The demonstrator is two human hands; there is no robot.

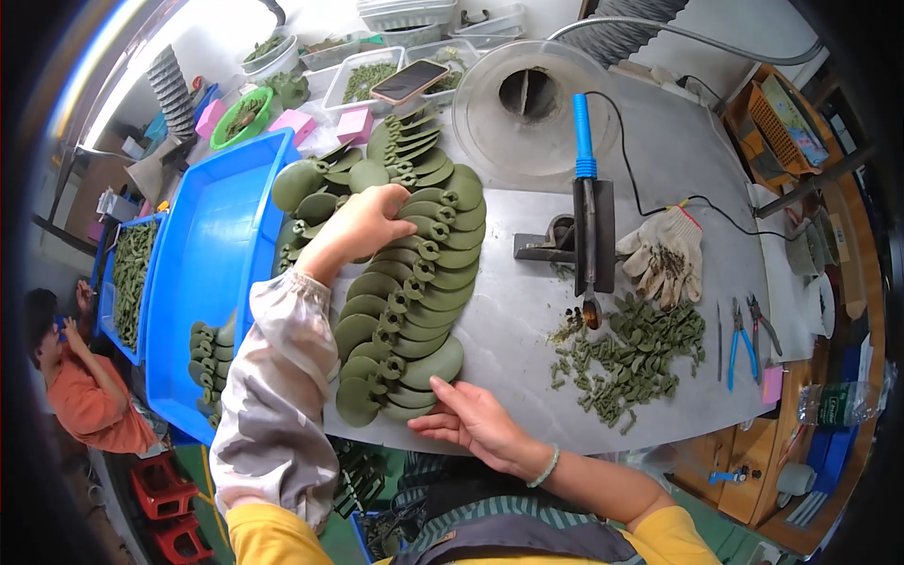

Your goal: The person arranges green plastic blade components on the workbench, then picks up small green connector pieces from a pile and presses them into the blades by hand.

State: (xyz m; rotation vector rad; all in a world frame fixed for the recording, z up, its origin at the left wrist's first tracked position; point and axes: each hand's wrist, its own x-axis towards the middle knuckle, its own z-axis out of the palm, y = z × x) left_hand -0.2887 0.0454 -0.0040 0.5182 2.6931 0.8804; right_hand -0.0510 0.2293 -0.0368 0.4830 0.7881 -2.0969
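Straightening a long overlapped row of green paddle-shaped parts (414, 292) on the grey desk (527, 311).
Left to right: blue tray (212, 254) beside the row; left hand (363, 221) cupped, fingers curled over the far end; right hand (471, 419) flat and spread open against the near end, gripping nothing. Next, I judge, squeezing both ends evenly.

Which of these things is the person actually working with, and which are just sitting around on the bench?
In use: left hand and right hand on the row of green paddle-shaped parts.

Lying about: soldering iron, work glove, green offcuts, pliers, phone, blue tray.
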